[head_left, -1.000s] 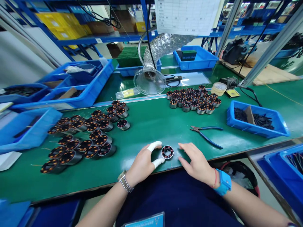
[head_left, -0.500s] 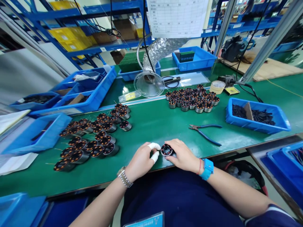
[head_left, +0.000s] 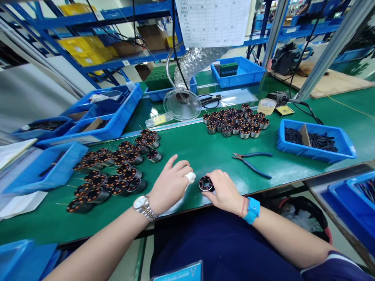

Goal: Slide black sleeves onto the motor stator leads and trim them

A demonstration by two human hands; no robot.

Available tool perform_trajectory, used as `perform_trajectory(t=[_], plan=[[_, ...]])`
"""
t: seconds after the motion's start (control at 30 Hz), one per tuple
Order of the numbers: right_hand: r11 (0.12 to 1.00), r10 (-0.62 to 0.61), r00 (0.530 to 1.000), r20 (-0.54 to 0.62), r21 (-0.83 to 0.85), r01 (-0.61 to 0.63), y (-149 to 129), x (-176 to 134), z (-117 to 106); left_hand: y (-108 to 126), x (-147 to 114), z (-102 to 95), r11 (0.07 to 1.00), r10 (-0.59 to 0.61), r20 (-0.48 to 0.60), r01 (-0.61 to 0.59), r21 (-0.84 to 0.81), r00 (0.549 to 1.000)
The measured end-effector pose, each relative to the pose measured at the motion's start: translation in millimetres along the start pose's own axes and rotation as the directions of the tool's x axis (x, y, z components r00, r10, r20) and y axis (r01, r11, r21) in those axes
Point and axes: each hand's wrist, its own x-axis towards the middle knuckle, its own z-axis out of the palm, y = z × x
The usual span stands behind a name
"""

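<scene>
My right hand [head_left: 225, 192] grips a motor stator [head_left: 202, 188], a round metal ring with dark slots and copper windings inside, its open face turned up near the table's front edge. To the left of it, my left hand [head_left: 171, 185] hovers palm down and open, fingers apart and nothing seen in them. White covers sit on some of its fingertips. Beyond the left hand stands a large group of similar stators [head_left: 134, 158], several with thin wires sticking out. A second group of stators [head_left: 227, 130] is at the back, right of centre.
Blue-handled cutting pliers [head_left: 254, 168] lie to the right of the hands. A blue bin [head_left: 316, 154] of short black pieces stands at the right. Behind are a clear fume hood [head_left: 182, 104], a tape roll [head_left: 266, 106] and blue trays [head_left: 117, 121] at the left.
My left hand has moved away from the stator to the left, and its fingers have spread. My right hand still holds the stator in nearly the same place.
</scene>
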Motion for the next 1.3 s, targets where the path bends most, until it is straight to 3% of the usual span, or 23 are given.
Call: perform_trajectory(t=[0.1,0.2,0.3,0.37,0.43,0.53,0.63,0.77,0.83,0.9,0.97,1.03,1.1,1.17,1.23,1.3], plan=[[0.997,0.049,0.998,-0.041,-0.052,-0.051,-0.5,0.2,2.6,-19.9,-6.4,-13.1,0.997,-0.061,-0.145,0.068,0.044,0.987],[0.994,0.076,0.995,-0.069,-0.075,-0.081,-0.2,0.6,4.3,-34.9,-18.5,-8.5,0.972,-0.235,-0.308,0.217,-0.09,0.922],[0.993,0.086,0.992,-0.088,-0.076,-0.093,0.1,0.6,5.0,-27.3,-28.3,20.6,0.882,-0.319,-0.16,0.231,-0.411,0.934],[0.994,0.086,0.993,-0.085,-0.066,-0.092,0.2,0.4,5.2,-12.0,-30.2,45.0,0.736,-0.322,-0.018,0.238,-0.633,0.946],[0.995,0.08,0.994,-0.074,-0.058,-0.085,0.3,0.3,5.2,4.1,-28.3,64.0,0.557,-0.386,0.053,0.278,-0.782,0.921],[0.995,0.065,0.996,-0.059,-0.072,-0.07,-0.3,0.6,4.8,18.9,-22.0,75.2,0.333,-0.493,0.12,0.315,-0.889,0.861],[0.993,0.062,0.997,-0.049,-0.096,-0.067,-2.2,1.8,4.3,20.8,-16.3,72.0,0.143,-0.554,0.207,0.338,-0.93,0.806],[0.986,0.078,0.995,-0.061,-0.142,-0.086,-4.7,2.7,5.2,9.0,-12.5,62.3,-0.063,-0.666,0.221,0.241,-0.968,0.712],[0.983,0.077,0.995,-0.07,-0.159,-0.088,-5.0,2.3,6.4,-1.5,-12.7,57.0,-0.107,-0.748,0.17,0.136,-0.985,0.641],[0.982,0.076,0.994,-0.08,-0.169,-0.089,-4.6,1.7,7.8,-11.6,-15.6,52.4,-0.083,-0.831,0.102,0.06,-0.995,0.547],[0.981,0.079,0.993,-0.089,-0.171,-0.093,-3.6,1.0,8.7,-15.9,-21.9,50.2,-0.007,-0.861,0.062,0.11,-0.994,0.506],[0.983,0.088,0.992,-0.095,-0.151,-0.102,-2.2,0.4,8.1,-11.1,-30.3,51.1,0.099,-0.814,0.077,0.27,-0.958,0.575],[0.99,0.092,0.992,-0.09,-0.095,-0.101,-0.2,-0.1,5.5,1.9,-38.0,54.5,0.257,-0.708,0.108,0.397,-0.881,0.698],[0.997,0.072,0.996,-0.06,-0.016,-0.073,2.2,-0.5,1.1,18.2,-42.3,58.8,0.403,-0.593,0.101,0.403,-0.821,0.799],[0.998,0.031,0.999,-0.015,0.056,-0.03,4.6,-0.5,-3.4,32.0,-41.7,62.5,0.476,-0.525,0.059,0.35,-0.807,0.849],[0.996,0.011,1.0,0.019,0.094,-0.013,6.1,-0.2,-6.2,39.8,-37.0,65.3,0.478,-0.517,0.019,0.307,-0.823,0.856]])
